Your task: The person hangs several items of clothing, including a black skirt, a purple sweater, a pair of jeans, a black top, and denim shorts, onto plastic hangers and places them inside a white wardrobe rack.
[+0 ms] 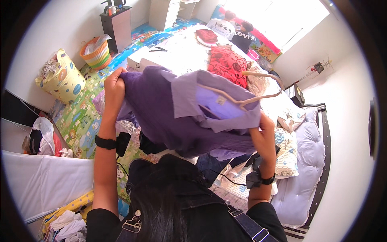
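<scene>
A purple garment with a paler lilac collar [187, 121] is spread between my two hands in front of my chest. My left hand [116, 86] grips its left shoulder area. At the right, below the collar, my right hand [263, 131] pinches the fabric. A light-coloured clothes hanger [257, 98] sits inside the neck opening, its hook rising to the upper right. Whether either hand also holds the hanger through the cloth cannot be told. More lilac cloth hangs under the garment, and dark clothing lies below it.
Beyond the garment stands a white-covered bed [181, 45] with a red patterned cushion [228, 65]. Two people sit at its far side by the window. On the left are a yellow laundry bag [63, 80] and a striped basket [96, 56]. The bed's padded headboard [308, 163] runs along the right.
</scene>
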Demonstrator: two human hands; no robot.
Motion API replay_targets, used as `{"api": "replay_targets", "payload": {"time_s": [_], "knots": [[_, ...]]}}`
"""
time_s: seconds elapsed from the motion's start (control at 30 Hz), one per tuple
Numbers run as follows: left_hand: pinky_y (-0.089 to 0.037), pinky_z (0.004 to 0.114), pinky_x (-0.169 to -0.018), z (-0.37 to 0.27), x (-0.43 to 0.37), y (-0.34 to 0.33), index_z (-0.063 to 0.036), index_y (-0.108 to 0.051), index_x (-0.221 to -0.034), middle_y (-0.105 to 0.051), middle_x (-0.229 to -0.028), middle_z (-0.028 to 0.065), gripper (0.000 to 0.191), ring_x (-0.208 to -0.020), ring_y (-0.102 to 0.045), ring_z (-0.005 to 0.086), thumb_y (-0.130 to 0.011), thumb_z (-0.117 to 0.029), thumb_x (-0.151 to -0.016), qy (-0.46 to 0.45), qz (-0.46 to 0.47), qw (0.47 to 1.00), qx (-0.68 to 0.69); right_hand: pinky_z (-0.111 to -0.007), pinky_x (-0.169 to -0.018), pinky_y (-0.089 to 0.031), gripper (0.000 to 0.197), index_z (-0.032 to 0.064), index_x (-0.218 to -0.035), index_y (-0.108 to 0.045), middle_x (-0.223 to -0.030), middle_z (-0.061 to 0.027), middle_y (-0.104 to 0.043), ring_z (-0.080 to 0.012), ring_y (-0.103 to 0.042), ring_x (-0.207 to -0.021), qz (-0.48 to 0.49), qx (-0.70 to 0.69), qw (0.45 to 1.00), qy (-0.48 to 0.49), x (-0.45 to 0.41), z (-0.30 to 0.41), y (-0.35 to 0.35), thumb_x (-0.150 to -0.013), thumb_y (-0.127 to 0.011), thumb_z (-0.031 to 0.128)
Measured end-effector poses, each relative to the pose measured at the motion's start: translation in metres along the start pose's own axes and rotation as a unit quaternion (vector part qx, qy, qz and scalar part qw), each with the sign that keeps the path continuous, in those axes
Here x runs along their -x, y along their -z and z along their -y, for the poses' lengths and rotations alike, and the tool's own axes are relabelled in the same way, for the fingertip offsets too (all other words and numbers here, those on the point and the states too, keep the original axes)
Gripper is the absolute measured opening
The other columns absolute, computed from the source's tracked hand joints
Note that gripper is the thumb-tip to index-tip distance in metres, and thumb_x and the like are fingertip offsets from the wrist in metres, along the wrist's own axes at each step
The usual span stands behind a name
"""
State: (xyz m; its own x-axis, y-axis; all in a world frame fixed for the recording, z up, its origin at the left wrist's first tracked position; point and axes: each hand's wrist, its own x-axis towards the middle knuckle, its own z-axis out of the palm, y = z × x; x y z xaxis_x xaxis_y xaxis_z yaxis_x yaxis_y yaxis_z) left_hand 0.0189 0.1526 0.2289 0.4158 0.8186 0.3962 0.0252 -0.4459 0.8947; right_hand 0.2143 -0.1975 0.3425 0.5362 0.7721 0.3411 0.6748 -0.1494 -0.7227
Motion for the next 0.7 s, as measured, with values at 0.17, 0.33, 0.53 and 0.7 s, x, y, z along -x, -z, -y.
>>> {"api": "replay_targets", "payload": {"time_s": [0.17, 0.33, 0.53, 0.7], "knots": [[-0.046, 0.035, -0.075, 0.006, 0.002, 0.016, 0.0028, -0.055, -0.092, -0.058, -0.081, 0.0162, 0.022, -0.077, -0.056, 0.0250, -0.046, 0.000, -0.073, -0.070, -0.007, 0.987, -0.142, -0.023, -0.066, -0.044, 0.025, -0.0057, -0.112, -0.057, -0.088, -0.0015, -0.063, -0.0068, -0.055, -0.078, -0.004, -0.166, 0.984, -0.070, 0.000, -0.028, -0.042, -0.089, -0.053, 0.005], [-0.044, 0.037, -0.091, 0.041, 0.026, 0.024, -0.0005, -0.050, -0.107, -0.056, -0.102, 0.0155, 0.032, -0.100, -0.055, 0.0278, -0.052, -0.002, -0.075, -0.010, 0.028, 0.993, -0.118, -0.020, -0.068, -0.045, 0.020, -0.0033, -0.099, -0.066, -0.084, -0.0025, -0.066, -0.0064, -0.058, -0.075, -0.094, -0.259, 0.951, -0.140, 0.013, -0.033, -0.050, -0.088, -0.058, 0.011], [-0.044, 0.034, -0.092, 0.178, 0.066, 0.034, -0.0009, -0.051, -0.115, -0.058, -0.110, 0.0110, 0.038, -0.105, -0.056, 0.0209, -0.050, -0.001, -0.077, 0.154, 0.062, 0.986, 0.025, -0.029, -0.082, -0.049, 0.028, -0.0007, -0.113, -0.052, -0.104, -0.0109, -0.059, -0.0167, -0.059, -0.092, -0.269, -0.251, 0.919, -0.138, 0.035, -0.046, -0.015, -0.088, -0.055, 0.012], [-0.045, 0.038, -0.090, 0.145, 0.063, -0.011, -0.0068, -0.050, -0.122, -0.060, -0.115, 0.0136, 0.044, -0.110, -0.056, 0.0301, -0.059, -0.006, -0.079, -0.005, 0.129, 0.991, 0.042, -0.030, -0.084, -0.047, 0.033, 0.0004, -0.111, -0.054, -0.101, -0.0113, -0.060, -0.0172, -0.059, -0.091, -0.296, -0.249, 0.917, -0.100, 0.040, -0.062, 0.012, -0.081, -0.057, 0.015]]}}
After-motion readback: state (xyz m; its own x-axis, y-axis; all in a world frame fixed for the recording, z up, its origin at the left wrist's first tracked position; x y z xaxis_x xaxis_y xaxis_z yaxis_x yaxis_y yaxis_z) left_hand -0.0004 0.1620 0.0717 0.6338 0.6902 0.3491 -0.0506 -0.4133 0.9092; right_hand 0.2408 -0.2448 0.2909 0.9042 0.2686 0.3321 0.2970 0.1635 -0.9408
